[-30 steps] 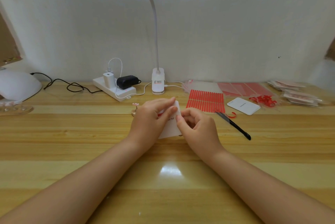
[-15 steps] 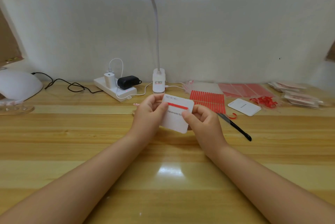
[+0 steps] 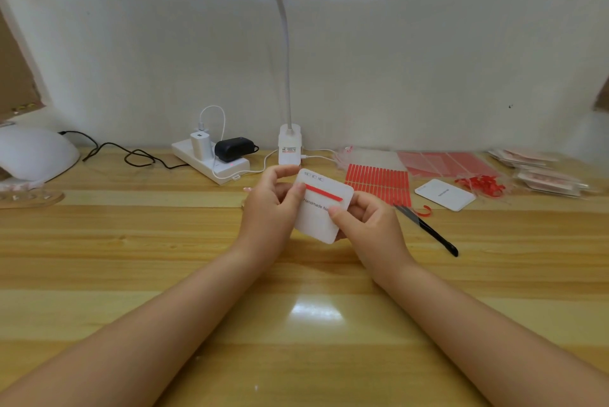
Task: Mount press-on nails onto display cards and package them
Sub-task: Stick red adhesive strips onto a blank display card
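A white display card (image 3: 321, 209) with printed text and a red adhesive strip (image 3: 324, 193) across its upper part is held tilted above the table's middle. My left hand (image 3: 270, 209) pinches its left edge, thumb on the front. My right hand (image 3: 365, 225) grips its lower right corner, thumb on the face. A sheet of red adhesive strips (image 3: 379, 181) lies just behind to the right. A second white card (image 3: 445, 194) lies flat further right. Something small and pink (image 3: 247, 189) peeks out left of my left hand.
Black tweezers (image 3: 428, 230) lie right of my hands. Red peeled curls (image 3: 479, 183), clear bags (image 3: 445, 163) and packed sets (image 3: 540, 172) fill the back right. A lamp base (image 3: 290, 144), power strip (image 3: 211, 164), white nail lamp (image 3: 33, 153) and wooden holder (image 3: 29, 199) sit behind and left.
The card went from edge-on between my fingers to tilted up with its face and red strip toward me. My hands rose slightly and shifted to the card's edges.
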Available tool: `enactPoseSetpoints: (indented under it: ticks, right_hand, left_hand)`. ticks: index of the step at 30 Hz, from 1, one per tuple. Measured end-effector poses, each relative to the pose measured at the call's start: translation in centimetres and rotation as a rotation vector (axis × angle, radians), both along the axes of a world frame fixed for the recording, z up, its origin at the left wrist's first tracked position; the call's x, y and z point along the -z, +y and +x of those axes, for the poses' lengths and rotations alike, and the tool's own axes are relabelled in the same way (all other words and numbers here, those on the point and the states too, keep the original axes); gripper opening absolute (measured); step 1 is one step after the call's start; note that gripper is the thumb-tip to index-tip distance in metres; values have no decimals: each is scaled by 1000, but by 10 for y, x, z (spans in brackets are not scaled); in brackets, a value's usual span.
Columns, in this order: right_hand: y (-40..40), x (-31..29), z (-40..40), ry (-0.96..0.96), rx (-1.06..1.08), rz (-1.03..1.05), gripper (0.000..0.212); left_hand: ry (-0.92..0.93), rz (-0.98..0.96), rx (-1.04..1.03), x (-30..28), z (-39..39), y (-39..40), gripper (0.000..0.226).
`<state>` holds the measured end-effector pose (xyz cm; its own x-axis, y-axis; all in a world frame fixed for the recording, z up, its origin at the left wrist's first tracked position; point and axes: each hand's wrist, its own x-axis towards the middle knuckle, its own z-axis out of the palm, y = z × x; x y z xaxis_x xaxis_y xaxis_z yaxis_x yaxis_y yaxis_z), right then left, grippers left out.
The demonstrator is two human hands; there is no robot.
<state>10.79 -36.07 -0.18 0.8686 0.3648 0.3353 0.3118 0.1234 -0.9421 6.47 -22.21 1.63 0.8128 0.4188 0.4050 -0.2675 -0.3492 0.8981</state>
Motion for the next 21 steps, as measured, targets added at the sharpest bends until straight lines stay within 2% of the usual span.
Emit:
enactPoseSetpoints:
  ticks: [2, 4, 6, 9, 21]
  right_hand:
    - [1, 0, 0, -19, 39, -14, 17]
    - [1, 0, 0, -45, 74, -29, 16]
    - [2, 1, -1, -86, 98, -57, 14]
    - [3, 1, -3, -133, 116, -92, 7]
    - [3, 3, -6, -314, 145, -207, 13]
  left_hand:
    - [-15, 256, -124, 2, -1, 1, 22]
    - [-137, 596, -248, 3, 0, 1, 21]
    - [-206, 745, -248, 2, -2, -1, 11]
    - [-203, 797, -192, 0, -4, -7, 13]
    - [-181, 844, -178, 4, -4, -8, 7]
